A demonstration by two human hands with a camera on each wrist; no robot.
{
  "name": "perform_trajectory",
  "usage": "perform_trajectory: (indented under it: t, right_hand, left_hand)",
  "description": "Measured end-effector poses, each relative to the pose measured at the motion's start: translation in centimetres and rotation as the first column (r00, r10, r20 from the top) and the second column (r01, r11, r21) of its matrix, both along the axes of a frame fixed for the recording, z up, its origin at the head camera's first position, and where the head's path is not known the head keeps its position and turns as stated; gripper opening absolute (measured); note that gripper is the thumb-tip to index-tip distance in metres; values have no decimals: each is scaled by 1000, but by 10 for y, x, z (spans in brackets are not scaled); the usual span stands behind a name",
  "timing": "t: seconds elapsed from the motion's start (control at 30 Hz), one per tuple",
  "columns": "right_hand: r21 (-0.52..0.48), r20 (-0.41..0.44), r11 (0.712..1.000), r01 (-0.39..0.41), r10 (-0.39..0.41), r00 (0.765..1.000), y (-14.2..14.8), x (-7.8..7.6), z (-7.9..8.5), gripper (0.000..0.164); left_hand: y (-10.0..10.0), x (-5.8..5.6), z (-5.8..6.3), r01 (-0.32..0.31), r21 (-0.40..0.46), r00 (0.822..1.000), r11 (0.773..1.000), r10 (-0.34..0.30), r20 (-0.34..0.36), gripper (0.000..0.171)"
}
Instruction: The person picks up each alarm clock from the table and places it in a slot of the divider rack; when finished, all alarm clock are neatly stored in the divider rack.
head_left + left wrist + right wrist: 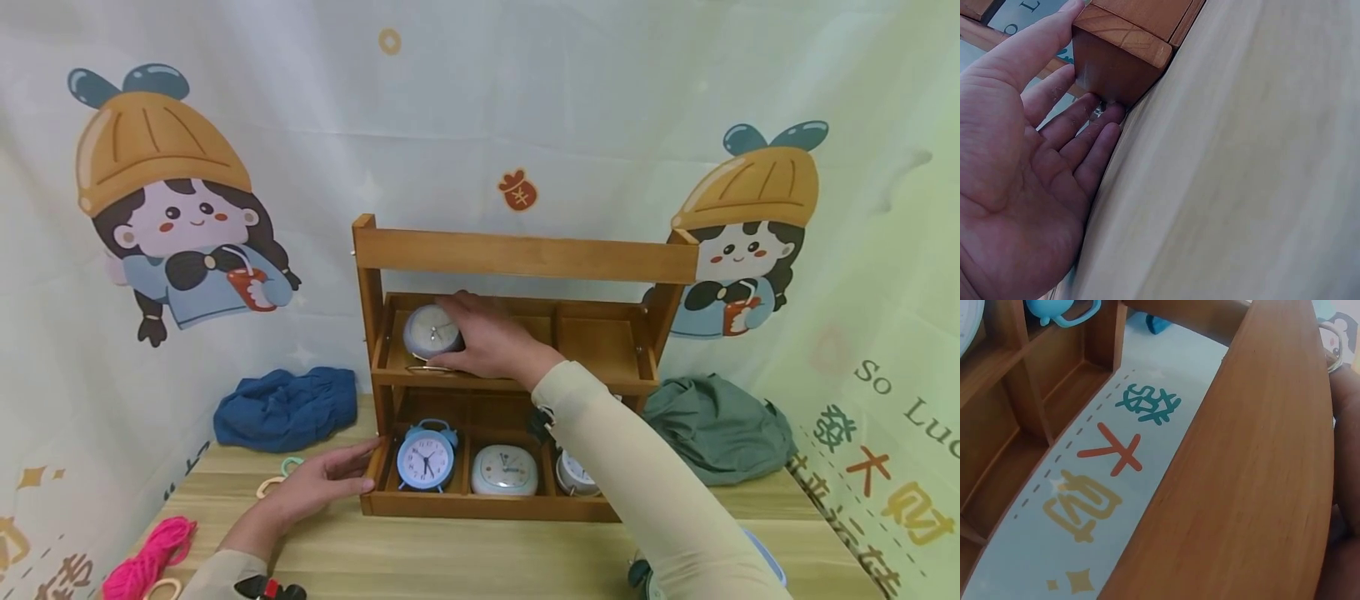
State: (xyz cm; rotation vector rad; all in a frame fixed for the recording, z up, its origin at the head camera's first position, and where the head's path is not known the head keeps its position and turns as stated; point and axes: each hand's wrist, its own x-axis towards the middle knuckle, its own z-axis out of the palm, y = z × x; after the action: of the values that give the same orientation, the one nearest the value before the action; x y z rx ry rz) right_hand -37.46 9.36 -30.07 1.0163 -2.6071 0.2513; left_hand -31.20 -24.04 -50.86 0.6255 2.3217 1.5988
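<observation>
On the left of the upper shelf, my right hand [491,333] grips a round alarm clock [432,330] with a pale face and bluish rim. Its wire stand reaches the shelf's front edge. My left hand [322,483] touches the lower left corner of the wooden shelf rack [495,506], fingers fairly straight along the side and thumb at the front; the left wrist view shows this hand [1029,169] against the corner block [1119,62]. Below stand a blue twin-bell clock [425,458], a white rounded clock [504,470] and another clock [576,475], partly hidden by my right sleeve.
A blue cloth [288,408] lies left of the rack, a green cloth [720,429] right. Pink yarn [150,558], a wooden ring [162,590] and a green ring [291,465] lie on the left. A dark object [641,575] sits partly under my right arm.
</observation>
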Motion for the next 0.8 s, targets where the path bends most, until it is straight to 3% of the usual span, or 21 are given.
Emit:
perform_trajectory:
  t: [0.2,0.43,0.63,0.8]
  right_hand:
    - [28,9,1000,-13,13,1000,1,-1,-3,96]
    - [-87,60,994,-69,74,995,21,10,0,86]
    - [-97,46,993,-60,64,997,62,41,1,85]
    - [-71,12,996,-62,63,998,103,73,-7,84]
  left_hand:
    - [0,-1,-1,-2,2,1000,1000,2,6,74]
    - [2,-1,0,-1,0,1000,1000,1,11,74]
    - [4,1,2,4,3,1000,1000,-4,4,74]
    - [0,1,0,6,7,1000,1000,-6,-2,74]
